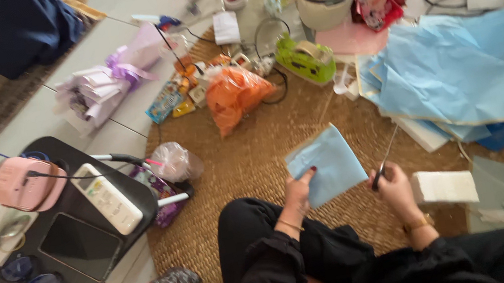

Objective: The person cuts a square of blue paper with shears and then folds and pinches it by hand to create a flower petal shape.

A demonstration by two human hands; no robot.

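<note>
While cluttered, woven mat (255, 161) underneath.

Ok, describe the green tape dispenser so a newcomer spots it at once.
Start at the round woven straw mat on the floor and look to its far edge. There, right of the orange plastic bag and below the cream bucket of tools, sits the tape dispenser. It is the only lime-green thing there, with a tape roll on top.

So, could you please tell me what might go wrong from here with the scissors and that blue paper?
The scissors in the right hand point up beside the light blue paper sheet; the left hand pinches its lower edge, so a thumb could get nicked. Held unsupported over the woven straw mat, the paper may flex and the cut wander.
</note>
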